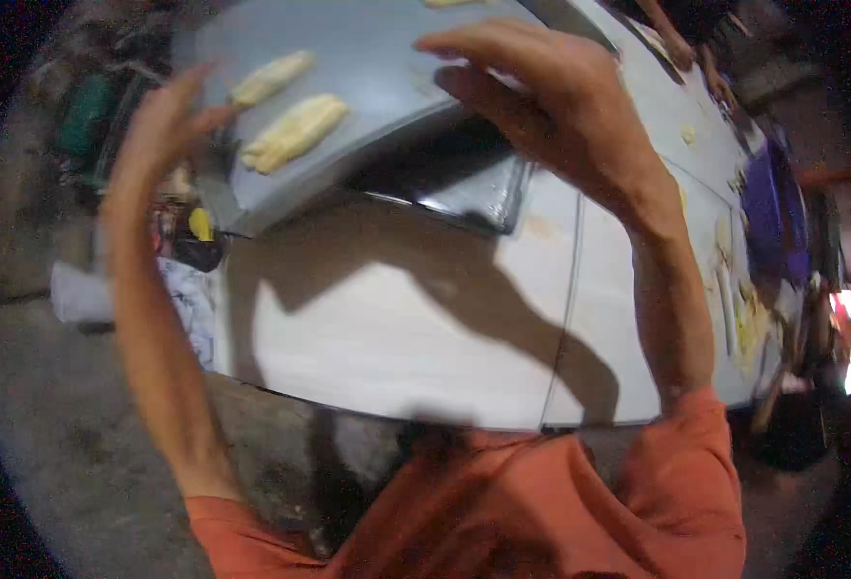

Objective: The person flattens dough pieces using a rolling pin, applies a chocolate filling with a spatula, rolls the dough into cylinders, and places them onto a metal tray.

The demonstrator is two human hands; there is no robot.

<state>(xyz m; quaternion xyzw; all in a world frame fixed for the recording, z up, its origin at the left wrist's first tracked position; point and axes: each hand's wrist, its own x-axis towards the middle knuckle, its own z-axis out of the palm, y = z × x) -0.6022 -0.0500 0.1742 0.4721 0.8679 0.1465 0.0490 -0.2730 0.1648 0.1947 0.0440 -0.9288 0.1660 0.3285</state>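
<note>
A grey baking tray lies at the far side of the white table, raised above its surface. On it rest two pale twisted pieces of dough, a nearer one and a farther one. Part of another dough piece shows at the top edge. My left hand, blurred, is by the tray's left end, thumb and fingers apart. Over the right part of the tray hovers my right hand, its fingers stretched out and nothing visible in it.
Under the tray's near edge sits a dark, shiny flat pan. The white table carries dough scraps at right, near a purple cloth or cover. Another person's hands are at the far right. Clutter stands left of the table.
</note>
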